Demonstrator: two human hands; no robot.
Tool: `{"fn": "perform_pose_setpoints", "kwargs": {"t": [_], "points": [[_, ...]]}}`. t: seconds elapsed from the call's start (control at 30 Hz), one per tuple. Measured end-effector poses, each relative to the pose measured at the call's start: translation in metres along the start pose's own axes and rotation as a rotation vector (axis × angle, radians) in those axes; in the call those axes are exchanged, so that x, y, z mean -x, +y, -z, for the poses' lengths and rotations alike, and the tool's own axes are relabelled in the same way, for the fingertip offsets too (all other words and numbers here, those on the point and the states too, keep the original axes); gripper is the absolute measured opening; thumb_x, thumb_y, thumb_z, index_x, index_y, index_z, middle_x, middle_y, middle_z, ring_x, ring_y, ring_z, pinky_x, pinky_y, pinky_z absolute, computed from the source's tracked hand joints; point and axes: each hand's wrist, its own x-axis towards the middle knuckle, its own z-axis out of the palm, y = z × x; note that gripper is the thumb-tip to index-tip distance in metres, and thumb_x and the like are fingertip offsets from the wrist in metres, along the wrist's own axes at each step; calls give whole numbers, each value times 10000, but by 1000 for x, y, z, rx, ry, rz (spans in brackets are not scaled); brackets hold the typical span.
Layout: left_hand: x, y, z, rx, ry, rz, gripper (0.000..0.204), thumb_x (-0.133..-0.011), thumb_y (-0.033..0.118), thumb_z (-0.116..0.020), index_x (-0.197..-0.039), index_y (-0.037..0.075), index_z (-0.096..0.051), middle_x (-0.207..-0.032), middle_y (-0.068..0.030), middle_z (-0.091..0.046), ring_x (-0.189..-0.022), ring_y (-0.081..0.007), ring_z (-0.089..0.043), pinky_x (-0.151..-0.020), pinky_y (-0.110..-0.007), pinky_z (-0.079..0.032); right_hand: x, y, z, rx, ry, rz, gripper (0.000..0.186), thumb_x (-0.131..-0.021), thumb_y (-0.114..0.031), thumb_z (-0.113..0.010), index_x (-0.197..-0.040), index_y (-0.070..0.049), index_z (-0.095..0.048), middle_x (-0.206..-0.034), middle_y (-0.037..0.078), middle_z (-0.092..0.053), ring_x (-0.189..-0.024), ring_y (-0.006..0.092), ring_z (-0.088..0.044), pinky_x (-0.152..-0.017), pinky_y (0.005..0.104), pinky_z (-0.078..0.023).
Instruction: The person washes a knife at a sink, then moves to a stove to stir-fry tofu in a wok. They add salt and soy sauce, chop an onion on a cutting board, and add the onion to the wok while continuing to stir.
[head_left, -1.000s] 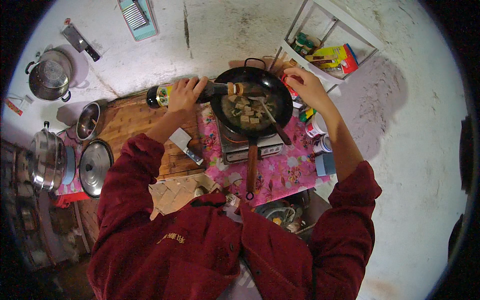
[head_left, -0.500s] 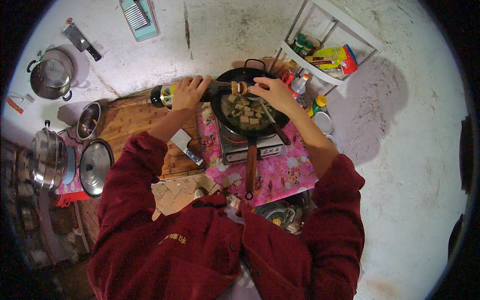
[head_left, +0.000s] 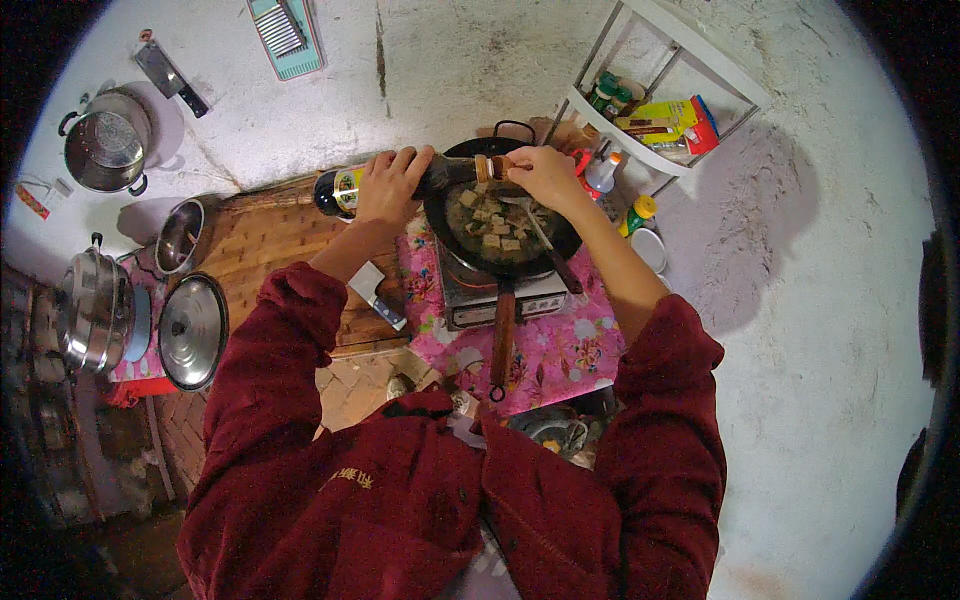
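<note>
A dark sauce bottle [head_left: 440, 177] with a yellow label lies nearly level over the wok's far left side, its neck pointing right. My left hand [head_left: 392, 187] is wrapped round its body. At the neck, my right hand [head_left: 545, 178] is closed, with its fingertips pinching the brown bottle cap [head_left: 508, 168]. Whether the cap is loose from the neck I cannot tell. Below both hands, the black wok [head_left: 455, 235] holds tofu cubes [head_left: 492, 226] in liquid. A metal spatula [head_left: 545, 240] rests in it, its dark handle over the near right rim.
Under the wok stands a portable gas stove [head_left: 470, 312] on a pink flowered cloth [head_left: 455, 358]. A cleaver [head_left: 378, 297] lies on the wooden board [head_left: 260, 255] at left, near a pot lid [head_left: 193, 330]. Bottles [head_left: 603, 175] and a corner shelf [head_left: 640, 150] stand at right.
The bottle and both hands have shifted slightly to the right. My right fingers have come round more at the cap end. The wok and spatula stay in place.
</note>
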Motion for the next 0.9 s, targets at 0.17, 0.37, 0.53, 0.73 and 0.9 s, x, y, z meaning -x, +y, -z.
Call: {"fn": "perform_pose_setpoints", "kwargs": {"t": [0.17,0.37,0.53,0.73,0.9], "points": [[-2,5,3,17,-4,-2,732,-609,102,-750,-1263,166,-427,-1084,-58,-545,-1008,-297,-531,-873,-419,-424,-1,12,2,-10,16,-75,278,-769,-189,-656,-1036,-114,-682,-909,62,-703,-859,188,-665,-763,303,-482],[0,7,3,24,44,-25,712,-606,70,-729,-1251,162,-441,-1079,-57,-544,-1014,-300,-527,-865,-410,-428,-3,20,0,-115,-9,-34,276,-771,-123,-645,-1044,-88,-665,-906,69,-700,-855,178,-659,-758,292,-481],[-2,7,5,23,113,-74,694,-605,57,-717,-1243,156,-464,-1096,-62,-538,-1023,-295,-517,-872,-413,-430,-8,32,-1,-169,-21,29,271,-762,-110,-647,-1032,-95,-662,-881,52,-698,-834,173,-655,-749,304,-472],[-2,-3,-5,-35,147,-74,709,-590,97,-740,-1244,156,-474,-1107,-56,-538,-1019,-294,-515,-878,-414,-429,-15,39,0,-157,-11,94,260,-748,-201,-665,-1007,-176,-685,-893,25,-706,-823,205,-658,-744,356,-462],[-1,-3,-6,-21,119,-84,707,-585,104,-744,-1238,156,-475,-1106,-55,-542,-1010,-293,-520,-882,-413,-430,-21,49,-3,-243,-127,12,288,-752,-208,-676,-1040,-194,-681,-923,18,-708,-870,194,-659,-775,336,-479]]}}
